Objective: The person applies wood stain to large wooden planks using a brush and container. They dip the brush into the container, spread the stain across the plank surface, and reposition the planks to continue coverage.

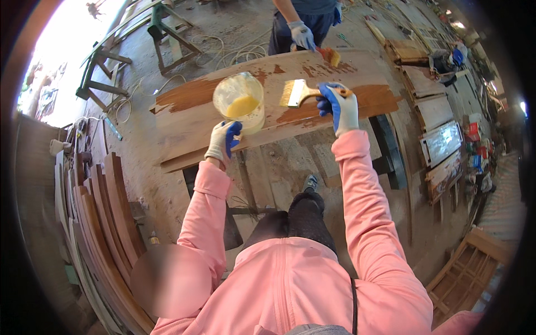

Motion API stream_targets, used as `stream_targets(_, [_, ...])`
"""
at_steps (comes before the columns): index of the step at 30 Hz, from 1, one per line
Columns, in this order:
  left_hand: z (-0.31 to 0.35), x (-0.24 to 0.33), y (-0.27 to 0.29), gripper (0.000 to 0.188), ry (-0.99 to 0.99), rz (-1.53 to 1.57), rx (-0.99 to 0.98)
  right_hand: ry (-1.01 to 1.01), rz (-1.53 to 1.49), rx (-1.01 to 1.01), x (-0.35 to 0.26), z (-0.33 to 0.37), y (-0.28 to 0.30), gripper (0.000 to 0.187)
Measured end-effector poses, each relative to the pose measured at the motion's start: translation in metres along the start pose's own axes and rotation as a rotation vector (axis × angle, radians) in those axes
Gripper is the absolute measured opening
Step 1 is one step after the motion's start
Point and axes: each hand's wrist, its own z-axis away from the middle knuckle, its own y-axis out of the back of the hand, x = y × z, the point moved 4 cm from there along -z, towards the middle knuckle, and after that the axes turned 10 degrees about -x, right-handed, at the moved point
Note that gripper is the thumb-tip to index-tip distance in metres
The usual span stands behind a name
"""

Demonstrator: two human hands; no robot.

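My left hand [224, 140], in a white and blue work glove, grips the near side of a translucent plastic bucket [254, 120]. Yellowish liquid [242, 106] lies in the bucket, which is tilted so its mouth shows. In my right hand [338, 106], gloved alike, is a wide paintbrush [304, 92] with a wooden handle, pale metal band and light bristles pointing left. Below both hands spans a long wooden board [195, 131], partly coated in wet-looking reddish brown and partly pale and dry-looking. The brush appears above the board; whether its bristles touch it I cannot tell.
Across the board stands a co-worker, whose gloved hand [302, 36] holds another brush [330, 56] at the far edge. Green trestles [162, 28] stand far left, cables [240, 54] nearby. Curved timber [106, 201] is stacked at left; panels [441, 144] lie at right.
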Motion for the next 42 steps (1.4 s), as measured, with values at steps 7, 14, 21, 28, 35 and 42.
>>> stream_targets(7, [-0.015,0.001,0.004,0.012,-0.004,-0.042,0.000,-0.021,0.286,0.076,0.151,0.079,-0.037,0.012])
stream_targets(14, [-0.014,0.015,0.008,0.033,-0.384,-0.898,-0.153,0.064,0.197,0.424,0.136,0.057,0.093,0.011])
stream_targets(21, [-0.008,0.020,0.000,0.033,-0.391,-1.109,-0.183,0.289,1.009,-0.217,0.144,0.070,-0.057,0.024])
stream_targets(28, [-0.014,0.014,0.009,0.019,-0.196,-0.828,-0.176,0.181,-0.307,0.587,0.141,0.030,0.112,0.006])
stream_targets(35, [-0.014,0.017,0.011,0.018,-0.080,-0.548,-0.103,-0.040,-0.306,0.474,0.195,0.077,-0.025,0.010])
stream_targets(42, [-0.014,0.017,0.011,0.016,-0.049,-0.449,-0.095,0.085,-0.431,0.286,0.159,0.053,0.091,0.010])
